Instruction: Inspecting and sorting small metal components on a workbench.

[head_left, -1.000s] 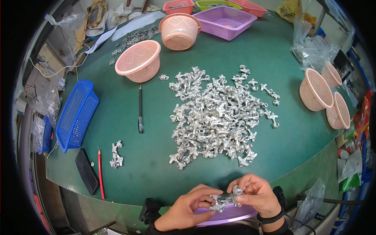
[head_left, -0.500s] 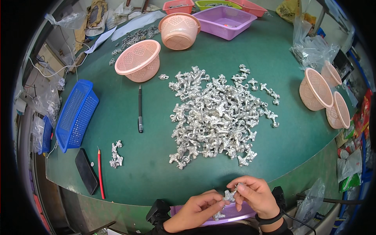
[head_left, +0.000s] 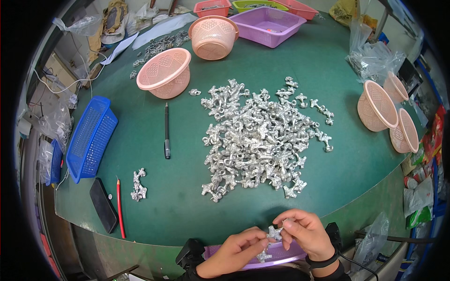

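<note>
Between my two hands, over a purple basket (head_left: 288, 256) at the table's front edge, is a silvery cast-metal piece (head_left: 273, 232) with knobbly lobes. My left hand (head_left: 244, 248) pinches it from the left, and more of the silvery metal (head_left: 264, 256) hangs below these fingers. My right hand (head_left: 303, 232) is closed at the piece's right end, thumb against fingertips; a small bit shows at that pinch, too small to name. Beyond my hands a large heap of similar silvery metal pieces (head_left: 258, 140) covers the middle of the green table (head_left: 183, 196).
Left of the heap lie a few metal pieces (head_left: 138, 185), a black pen (head_left: 167, 131), a red pencil (head_left: 120, 208) and a phone (head_left: 103, 204). A blue basket (head_left: 92, 138) stands at the left edge. Pink baskets (head_left: 164, 74) stand behind; others (head_left: 376, 105) sit at the right.
My hands stay almost in place. The metal hanging below my left fingers has shifted slightly to the right.
</note>
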`<action>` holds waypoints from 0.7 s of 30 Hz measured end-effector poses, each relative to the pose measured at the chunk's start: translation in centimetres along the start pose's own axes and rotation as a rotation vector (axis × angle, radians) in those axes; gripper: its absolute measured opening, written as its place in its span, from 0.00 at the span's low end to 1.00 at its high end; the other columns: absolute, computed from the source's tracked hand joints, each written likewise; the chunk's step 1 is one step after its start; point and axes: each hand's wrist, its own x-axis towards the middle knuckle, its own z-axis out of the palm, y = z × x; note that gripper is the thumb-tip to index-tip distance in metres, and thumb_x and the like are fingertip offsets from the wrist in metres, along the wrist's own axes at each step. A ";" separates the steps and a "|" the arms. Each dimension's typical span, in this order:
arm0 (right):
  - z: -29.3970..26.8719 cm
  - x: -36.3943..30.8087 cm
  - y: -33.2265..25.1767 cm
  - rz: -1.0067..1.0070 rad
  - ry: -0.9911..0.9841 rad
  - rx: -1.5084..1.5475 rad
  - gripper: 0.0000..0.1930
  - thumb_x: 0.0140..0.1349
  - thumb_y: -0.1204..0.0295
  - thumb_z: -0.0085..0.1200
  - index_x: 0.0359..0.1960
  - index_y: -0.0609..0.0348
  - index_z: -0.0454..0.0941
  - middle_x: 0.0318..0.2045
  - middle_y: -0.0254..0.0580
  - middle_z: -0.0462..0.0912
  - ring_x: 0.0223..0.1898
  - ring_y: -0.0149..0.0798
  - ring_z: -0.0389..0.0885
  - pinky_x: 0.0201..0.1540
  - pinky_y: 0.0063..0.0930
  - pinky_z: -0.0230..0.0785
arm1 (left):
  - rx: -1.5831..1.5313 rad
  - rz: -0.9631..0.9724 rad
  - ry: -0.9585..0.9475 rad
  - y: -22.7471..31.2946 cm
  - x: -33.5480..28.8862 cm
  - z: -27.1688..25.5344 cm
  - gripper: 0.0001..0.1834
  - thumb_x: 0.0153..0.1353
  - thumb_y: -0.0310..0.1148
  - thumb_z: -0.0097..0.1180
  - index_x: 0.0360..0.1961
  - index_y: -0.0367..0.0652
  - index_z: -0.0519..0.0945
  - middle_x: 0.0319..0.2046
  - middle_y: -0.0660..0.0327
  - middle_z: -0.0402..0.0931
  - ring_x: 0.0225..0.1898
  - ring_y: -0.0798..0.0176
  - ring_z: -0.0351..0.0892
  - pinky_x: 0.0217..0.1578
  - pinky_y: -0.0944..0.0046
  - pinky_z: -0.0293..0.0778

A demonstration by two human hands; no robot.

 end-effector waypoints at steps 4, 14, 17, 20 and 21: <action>0.0 -0.1 0.1 -0.024 0.033 0.031 0.09 0.53 0.74 0.44 0.35 0.65 0.68 0.16 0.34 0.70 0.21 0.24 0.69 0.25 0.14 0.62 | -0.095 -0.025 0.045 0.3 0.2 0.1 0.11 0.55 0.26 0.40 0.40 0.38 0.67 0.26 0.68 0.63 0.23 0.80 0.58 0.24 0.80 0.57; 3.4 -0.9 -2.0 -0.746 -0.348 -0.774 0.11 0.38 0.76 0.56 0.27 0.59 0.74 0.35 0.42 0.69 0.37 0.43 0.66 0.38 0.29 0.58 | -0.733 -0.386 0.153 1.9 -0.4 0.2 0.25 0.54 0.45 0.30 0.38 0.30 0.65 0.30 0.53 0.68 0.30 0.63 0.70 0.30 0.69 0.68; 3.7 -1.0 -2.3 -0.731 -0.397 -0.836 0.10 0.38 0.75 0.56 0.26 0.58 0.74 0.36 0.41 0.68 0.38 0.45 0.65 0.39 0.31 0.57 | -0.765 -0.410 0.223 1.9 -0.5 0.3 0.23 0.54 0.43 0.30 0.38 0.30 0.65 0.30 0.53 0.68 0.29 0.63 0.70 0.28 0.70 0.69; 3.4 -0.7 -1.3 -0.827 -0.287 -0.800 0.09 0.39 0.74 0.56 0.25 0.59 0.74 0.33 0.41 0.69 0.36 0.42 0.67 0.37 0.29 0.59 | -0.782 -0.392 0.292 1.9 -0.3 0.5 0.15 0.55 0.34 0.33 0.37 0.33 0.65 0.26 0.54 0.67 0.22 0.63 0.69 0.19 0.70 0.67; 3.2 -0.6 -1.1 -0.799 -0.254 -0.805 0.07 0.39 0.76 0.54 0.24 0.59 0.74 0.31 0.40 0.71 0.32 0.39 0.68 0.36 0.26 0.59 | -0.781 -0.389 0.296 2.1 -0.7 0.4 0.15 0.55 0.34 0.33 0.37 0.33 0.65 0.26 0.54 0.67 0.22 0.63 0.69 0.19 0.70 0.67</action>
